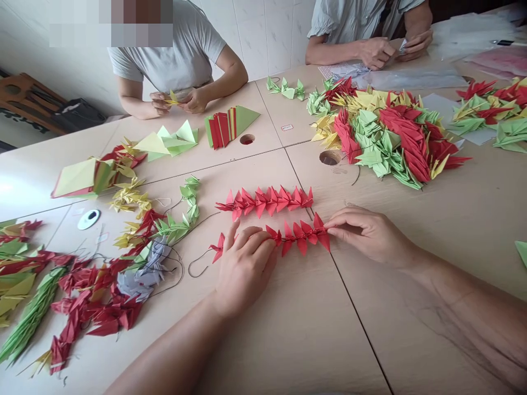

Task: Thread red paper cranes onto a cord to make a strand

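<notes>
A string of red folded paper cranes [300, 237] lies across the table in front of me. My left hand [247, 269] is curled over its left part, palm down, and covers several of the cranes. At the right end, my right hand [364, 233] pinches the tip of the last crane between thumb and fingers. Just behind runs a second red crane string [265, 201], parallel and untouched by either hand. Dark thread trails from the left ends of both strings.
Left of my hands lie tangled crane strings [94, 293] in several colours. A large crane pile [405, 137] covers the back right. Folded paper sheets [230, 126] stand near a table hole [247, 140]. Across the table, two people [171, 66] handle small paper pieces.
</notes>
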